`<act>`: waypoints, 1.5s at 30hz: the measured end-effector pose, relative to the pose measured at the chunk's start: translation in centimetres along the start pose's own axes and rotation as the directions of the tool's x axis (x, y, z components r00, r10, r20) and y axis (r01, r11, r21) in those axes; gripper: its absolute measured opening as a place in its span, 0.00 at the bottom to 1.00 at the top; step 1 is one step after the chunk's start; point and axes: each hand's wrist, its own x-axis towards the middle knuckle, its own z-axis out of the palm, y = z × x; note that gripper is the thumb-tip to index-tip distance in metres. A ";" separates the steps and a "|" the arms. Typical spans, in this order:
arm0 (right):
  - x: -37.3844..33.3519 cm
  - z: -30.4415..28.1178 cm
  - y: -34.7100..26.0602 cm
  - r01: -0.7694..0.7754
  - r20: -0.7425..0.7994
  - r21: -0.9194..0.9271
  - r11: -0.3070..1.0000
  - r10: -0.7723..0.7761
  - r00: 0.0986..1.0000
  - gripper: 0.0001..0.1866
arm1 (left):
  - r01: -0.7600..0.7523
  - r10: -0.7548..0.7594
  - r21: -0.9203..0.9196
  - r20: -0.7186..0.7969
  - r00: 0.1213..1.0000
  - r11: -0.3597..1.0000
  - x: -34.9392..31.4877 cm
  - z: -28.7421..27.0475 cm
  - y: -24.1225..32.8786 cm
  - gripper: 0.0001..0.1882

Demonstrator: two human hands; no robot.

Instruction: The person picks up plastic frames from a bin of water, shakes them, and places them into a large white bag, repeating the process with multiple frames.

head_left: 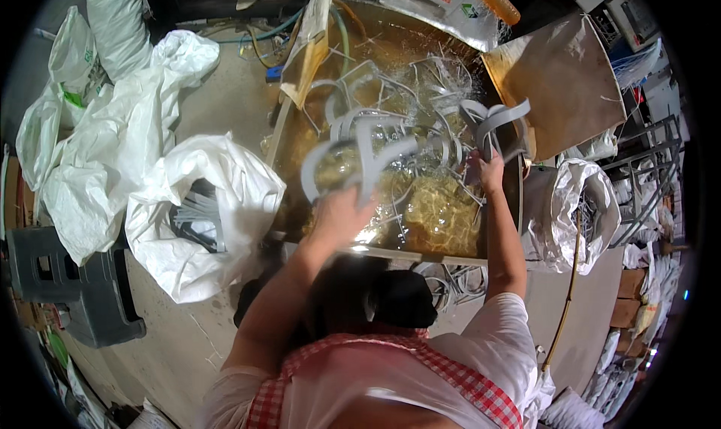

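Observation:
My left hand (339,217), smeared by motion, is closed on a bundle of grey curved plastic strips (366,152) over the near left of a water-filled tank (451,259). At the tank's right side my right hand (490,172) is closed round more grey curled strips (508,116), which loop up above its fingers. Between and beyond the hands, a tangle of thin pale grey strips (390,91) lies in the brownish water (443,215). My fingertips are partly hidden on both hands.
Left of the tank stands an open white woven sack (169,260) holding grey strips, with white sacks (105,158) behind it and a dark plastic stool (71,279) beside it. A brownish board (559,83) leans at the far right. Another lined container (563,234) holds a stick (567,309).

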 end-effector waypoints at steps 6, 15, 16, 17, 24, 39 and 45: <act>-6.3 1.0 -11.6 -0.378 0.645 0.266 0.887 0.128 0.753 0.11 | -0.194 0.182 -0.014 -0.289 0.940 0.981 3.2 0.7 -1.0 0.18; -6.8 3.8 -14.5 -0.547 0.658 0.525 0.652 0.097 0.747 0.13 | -0.012 -0.012 -0.163 -0.151 0.989 0.987 3.0 0.6 -2.0 0.18; -6.2 4.0 -13.0 -0.548 0.589 0.578 0.604 0.157 0.793 0.13 | -0.015 -0.014 -0.188 -0.149 0.989 0.982 3.0 0.5 -2.0 0.19; -5.3 3.9 -11.2 -0.596 0.617 0.622 0.507 0.152 0.773 0.13 | 0.028 -0.068 -0.196 -0.200 0.977 0.980 3.0 0.4 -2.3 0.18; -4.9 4.0 -9.8 -0.238 0.344 0.414 0.878 0.091 0.935 0.11 | 0.175 -0.395 -0.938 0.044 0.917 0.300 3.8 -0.6 -3.9 0.11; -9.8 6.7 -15.6 0.713 0.807 -0.069 0.698 -0.381 0.451 0.08 | 0.299 -0.178 -0.954 0.294 0.939 0.005 3.4 0.5 -3.3 0.20; -5.7 5.4 -8.7 0.297 0.056 0.381 0.875 -0.343 0.938 0.08 | 0.215 -0.235 -0.977 0.210 0.949 -0.003 3.3 -1.1 -4.3 0.20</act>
